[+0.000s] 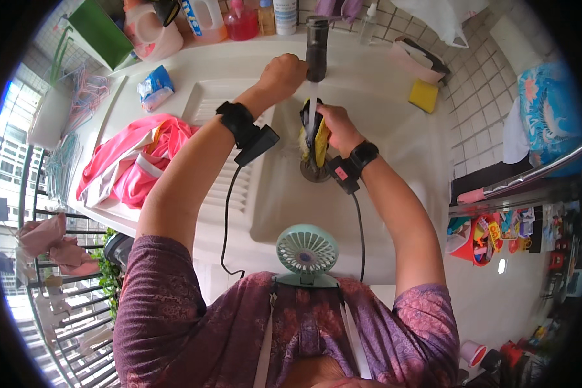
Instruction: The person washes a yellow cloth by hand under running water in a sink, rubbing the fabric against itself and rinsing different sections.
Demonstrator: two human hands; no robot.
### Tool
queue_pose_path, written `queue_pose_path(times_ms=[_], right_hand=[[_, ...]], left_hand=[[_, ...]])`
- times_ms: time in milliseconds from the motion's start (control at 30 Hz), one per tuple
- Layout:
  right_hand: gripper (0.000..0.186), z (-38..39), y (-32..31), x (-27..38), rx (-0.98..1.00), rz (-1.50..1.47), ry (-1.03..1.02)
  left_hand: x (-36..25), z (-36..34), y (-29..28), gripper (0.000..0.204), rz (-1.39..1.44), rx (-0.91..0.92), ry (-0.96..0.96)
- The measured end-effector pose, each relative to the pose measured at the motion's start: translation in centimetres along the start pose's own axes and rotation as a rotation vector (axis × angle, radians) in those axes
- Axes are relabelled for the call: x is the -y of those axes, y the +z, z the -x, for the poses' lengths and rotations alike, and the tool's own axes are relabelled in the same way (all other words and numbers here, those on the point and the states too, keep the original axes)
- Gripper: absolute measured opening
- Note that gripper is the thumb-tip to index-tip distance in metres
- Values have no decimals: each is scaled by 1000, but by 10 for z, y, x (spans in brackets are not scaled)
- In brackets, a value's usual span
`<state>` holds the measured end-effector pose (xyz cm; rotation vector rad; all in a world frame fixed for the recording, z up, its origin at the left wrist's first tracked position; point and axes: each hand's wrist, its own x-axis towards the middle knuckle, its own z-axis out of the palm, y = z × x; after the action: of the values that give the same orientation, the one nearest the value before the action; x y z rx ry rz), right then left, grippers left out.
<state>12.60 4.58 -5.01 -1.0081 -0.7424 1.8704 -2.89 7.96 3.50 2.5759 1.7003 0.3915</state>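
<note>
Water runs from a dark faucet (316, 52) into the white sink (291, 223). My left hand (283, 76) is closed, its curled fingers against the faucet's left side; the fingertips are partly hidden. Below the spout, my right hand (340, 129) grips a limp yellow-and-black cloth-like thing (312, 139), and the stream falls on it. Its lower end hangs over the round drain (315, 172). I cannot tell exactly what it is. Both wrists carry black bands with cabled boxes.
Pink and white clothing (139, 158) lies on the ridged washboard (223, 184) side. A blue packet (155, 87) rests farther back. Bottles (239, 21) line the back edge. A yellow sponge (423, 96) sits at the right. A small green fan (307, 250) hangs before my chest.
</note>
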Motion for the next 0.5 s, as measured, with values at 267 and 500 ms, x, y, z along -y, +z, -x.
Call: queue_pose_path(times_ms=[267, 500], right_hand=[[21, 3, -3, 12, 220, 247, -27], [21, -5, -43, -29, 248, 252, 156]], left_hand=[[-14, 40, 74, 35, 633, 3, -57], [-13, 73, 94, 25, 538, -81, -96]])
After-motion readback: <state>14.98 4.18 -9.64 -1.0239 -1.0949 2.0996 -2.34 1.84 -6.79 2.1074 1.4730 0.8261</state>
